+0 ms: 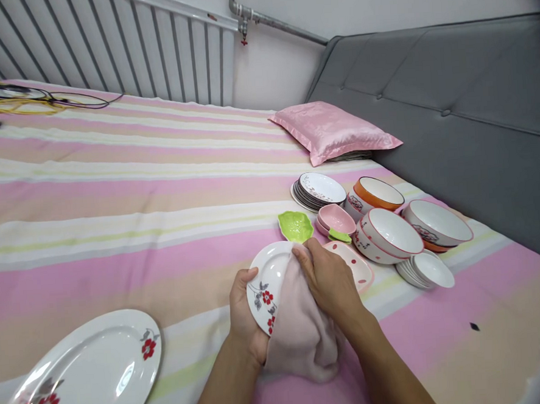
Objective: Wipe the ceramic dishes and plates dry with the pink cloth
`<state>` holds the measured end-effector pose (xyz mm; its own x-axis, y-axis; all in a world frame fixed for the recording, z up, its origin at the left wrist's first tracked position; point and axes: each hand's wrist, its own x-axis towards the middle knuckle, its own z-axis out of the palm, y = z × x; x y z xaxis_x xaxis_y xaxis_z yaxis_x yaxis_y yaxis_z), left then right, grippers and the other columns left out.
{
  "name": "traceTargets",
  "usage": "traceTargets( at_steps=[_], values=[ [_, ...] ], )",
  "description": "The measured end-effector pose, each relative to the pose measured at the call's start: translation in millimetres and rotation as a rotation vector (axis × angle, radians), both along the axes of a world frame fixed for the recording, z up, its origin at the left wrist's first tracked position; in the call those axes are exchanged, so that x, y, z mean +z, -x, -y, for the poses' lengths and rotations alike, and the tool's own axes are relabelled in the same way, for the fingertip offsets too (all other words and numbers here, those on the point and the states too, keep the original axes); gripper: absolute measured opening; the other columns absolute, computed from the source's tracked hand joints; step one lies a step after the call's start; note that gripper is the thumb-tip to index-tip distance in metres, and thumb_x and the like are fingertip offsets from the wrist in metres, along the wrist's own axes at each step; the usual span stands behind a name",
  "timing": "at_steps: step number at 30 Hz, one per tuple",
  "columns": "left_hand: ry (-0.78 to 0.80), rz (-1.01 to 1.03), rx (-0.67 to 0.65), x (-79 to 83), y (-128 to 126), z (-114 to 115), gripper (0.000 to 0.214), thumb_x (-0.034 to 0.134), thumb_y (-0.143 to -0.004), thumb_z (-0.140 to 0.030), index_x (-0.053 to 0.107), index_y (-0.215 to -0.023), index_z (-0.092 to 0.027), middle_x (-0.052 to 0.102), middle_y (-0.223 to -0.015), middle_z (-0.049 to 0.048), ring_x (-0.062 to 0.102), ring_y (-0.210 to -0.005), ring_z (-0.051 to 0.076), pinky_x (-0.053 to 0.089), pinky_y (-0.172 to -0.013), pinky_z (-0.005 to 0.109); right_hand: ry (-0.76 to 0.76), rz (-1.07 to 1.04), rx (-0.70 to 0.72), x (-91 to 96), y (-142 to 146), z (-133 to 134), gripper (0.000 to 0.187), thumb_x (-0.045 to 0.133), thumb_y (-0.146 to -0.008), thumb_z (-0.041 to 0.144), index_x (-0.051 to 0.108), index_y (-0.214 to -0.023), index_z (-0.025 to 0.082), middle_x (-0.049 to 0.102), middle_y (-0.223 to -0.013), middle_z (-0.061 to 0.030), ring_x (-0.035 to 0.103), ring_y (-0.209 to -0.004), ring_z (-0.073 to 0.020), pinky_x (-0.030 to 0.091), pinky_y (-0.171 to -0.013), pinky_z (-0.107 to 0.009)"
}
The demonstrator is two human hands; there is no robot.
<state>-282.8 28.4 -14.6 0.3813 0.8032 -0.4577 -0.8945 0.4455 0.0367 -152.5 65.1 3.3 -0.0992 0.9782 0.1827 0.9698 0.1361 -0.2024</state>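
A white plate point(270, 269) with red flowers and grey leaves is held up over the bed, tilted toward me. My left hand point(246, 316) grips its left edge, thumb on the face and fingers behind. A pale pink cloth point(300, 328) covers the plate's right part and hangs down below it. With fingers closed, my right hand point(327, 278) pinches the cloth against the plate's upper right rim. Just beyond the hands lie a green leaf-shaped dish point(296, 226) and a pink spotted dish point(357, 264), partly hidden by my right hand.
A large oval plate point(92, 371) lies at the lower left. Stacked plates point(321, 188), pink strawberry-shaped bowls point(337, 219), large bowls point(393, 234) and small white bowls point(432, 270) stand to the right. Behind are a pink pillow point(334, 128), a grey headboard point(450, 81) and cables point(39, 100).
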Motion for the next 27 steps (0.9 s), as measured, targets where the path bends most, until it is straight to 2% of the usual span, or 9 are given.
traceTargets(
  at_steps=[9,14,17,20,24,27],
  values=[
    [0.054,-0.095,0.151,4.1,2.6,-2.0,0.040,0.050,-0.067,-0.028,0.066,-0.097,-0.007,0.071,-0.070,0.0101,0.067,-0.070,0.029,0.051,-0.069,0.039,0.042,-0.124,-0.075,-3.2,12.0,5.0,0.030,0.022,-0.094,0.041,0.037,-0.075,0.022,0.058,-0.067,-0.0025,0.053,-0.061,-0.0202,0.021,-0.051,-0.024],
    [0.065,-0.218,0.135,6.8,3.2,-3.1,0.034,0.052,-0.067,-0.029,0.067,-0.090,-0.009,0.069,-0.063,0.0089,0.066,-0.064,0.027,0.052,-0.061,0.036,0.019,-0.203,-0.084,-5.0,9.8,4.4,0.031,0.024,-0.093,0.042,0.037,-0.073,0.023,0.056,-0.064,-0.0011,0.050,-0.058,-0.0194,0.023,-0.051,-0.024],
    [0.038,-0.400,0.090,7.4,-0.6,-3.4,0.029,0.056,-0.068,-0.030,0.067,-0.084,-0.009,0.067,-0.060,0.0082,0.065,-0.060,0.025,0.051,-0.057,0.033,-0.014,-0.212,-0.039,-3.4,1.7,-0.5,0.028,0.027,-0.093,0.042,0.038,-0.074,0.023,0.057,-0.065,-0.0013,0.051,-0.060,-0.0197,0.024,-0.052,-0.024],
    [-0.067,-0.680,0.050,3.5,-5.7,-3.5,0.029,0.065,-0.066,-0.032,0.066,-0.085,-0.010,0.066,-0.060,0.0067,0.064,-0.059,0.022,0.048,-0.054,0.029,-0.052,-0.219,0.027,0.5,-8.7,-5.3,0.026,0.031,-0.092,0.042,0.039,-0.076,0.023,0.058,-0.068,-0.0015,0.053,-0.063,-0.0195,0.026,-0.053,-0.024],
    [-0.247,-1.013,0.037,-7.9,-7.0,-4.3,0.040,0.065,-0.068,-0.045,0.066,-0.091,-0.012,0.068,-0.077,0.0085,0.062,-0.066,0.020,0.046,-0.056,0.027,-0.078,-0.197,0.124,4.1,-17.2,-7.9,0.023,0.034,-0.091,0.040,0.041,-0.078,0.022,0.056,-0.067,-0.0010,0.053,-0.064,-0.0189,0.030,-0.055,-0.025],
    [-0.304,-1.146,0.075,-15.2,-3.0,-4.9,0.041,0.063,-0.069,-0.049,0.067,-0.089,-0.013,0.067,-0.084,0.0098,0.061,-0.073,0.022,0.046,-0.058,0.027,-0.100,-0.200,0.184,4.3,-17.0,-7.2,0.023,0.035,-0.091,0.041,0.041,-0.079,0.022,0.055,-0.068,-0.0012,0.053,-0.064,-0.0188,0.031,-0.055,-0.025]
  ],
)
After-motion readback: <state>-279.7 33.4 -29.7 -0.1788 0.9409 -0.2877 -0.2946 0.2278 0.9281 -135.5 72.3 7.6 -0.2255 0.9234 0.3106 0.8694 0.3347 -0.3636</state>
